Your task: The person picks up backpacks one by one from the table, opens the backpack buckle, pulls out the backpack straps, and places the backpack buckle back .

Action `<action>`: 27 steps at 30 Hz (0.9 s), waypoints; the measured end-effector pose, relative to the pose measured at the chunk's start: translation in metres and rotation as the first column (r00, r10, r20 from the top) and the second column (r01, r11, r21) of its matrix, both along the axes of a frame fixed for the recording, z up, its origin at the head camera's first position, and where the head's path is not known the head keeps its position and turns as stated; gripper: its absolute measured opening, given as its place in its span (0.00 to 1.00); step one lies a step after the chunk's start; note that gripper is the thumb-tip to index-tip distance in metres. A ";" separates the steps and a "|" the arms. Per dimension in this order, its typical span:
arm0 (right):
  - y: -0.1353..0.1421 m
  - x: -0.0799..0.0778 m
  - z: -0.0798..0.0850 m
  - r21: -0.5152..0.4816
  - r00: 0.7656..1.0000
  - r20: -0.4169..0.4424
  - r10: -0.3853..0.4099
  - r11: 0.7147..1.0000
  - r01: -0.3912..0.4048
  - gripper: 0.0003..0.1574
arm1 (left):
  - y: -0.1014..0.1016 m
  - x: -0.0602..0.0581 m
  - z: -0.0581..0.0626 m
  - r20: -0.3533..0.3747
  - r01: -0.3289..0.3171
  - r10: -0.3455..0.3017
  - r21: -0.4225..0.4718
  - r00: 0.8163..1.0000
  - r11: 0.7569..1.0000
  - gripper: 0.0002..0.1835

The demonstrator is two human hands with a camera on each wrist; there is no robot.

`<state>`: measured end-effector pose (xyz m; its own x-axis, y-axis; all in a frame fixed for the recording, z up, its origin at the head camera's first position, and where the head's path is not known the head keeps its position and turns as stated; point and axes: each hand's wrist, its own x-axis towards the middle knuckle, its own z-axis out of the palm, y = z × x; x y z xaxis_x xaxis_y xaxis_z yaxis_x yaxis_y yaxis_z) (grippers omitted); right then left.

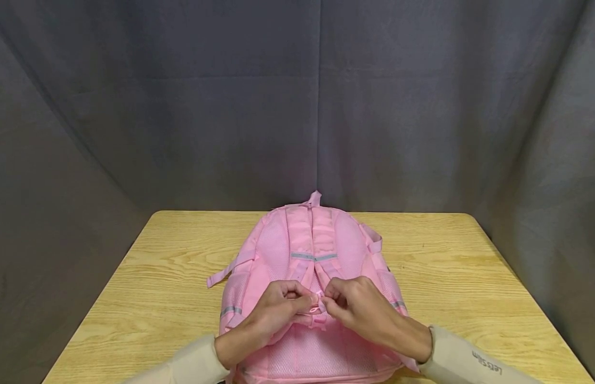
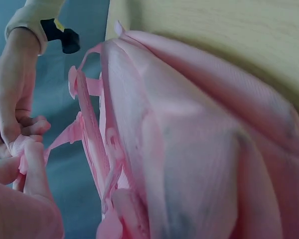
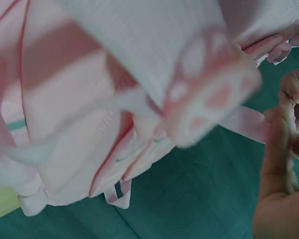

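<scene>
A pink backpack lies on the wooden table with its shoulder straps facing up. Over its middle, my left hand and right hand meet with fingertips close together. Between them, in the left wrist view, both hands pinch a bunched pink webbing strap. A stretch of this strap runs from the bag to the fingers in the right wrist view. Just below the fingertips sits a small pink plastic buckle piece. The fingers hide part of the held strap.
The table extends to both sides of the bag. A loose side strap sticks out at left, and a strap loop at right. A paw-print piece hangs close to the right wrist camera. Grey curtains surround the table.
</scene>
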<state>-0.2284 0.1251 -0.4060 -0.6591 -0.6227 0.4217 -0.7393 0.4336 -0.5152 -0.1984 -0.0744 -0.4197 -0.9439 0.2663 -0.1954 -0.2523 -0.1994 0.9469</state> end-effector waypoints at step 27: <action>-0.001 -0.004 0.007 0.099 0.995 0.081 0.056 0.993 -0.064 0.15 | 0.002 0.002 -0.001 -0.107 -0.028 0.012 -0.154 0.994 0.988 0.11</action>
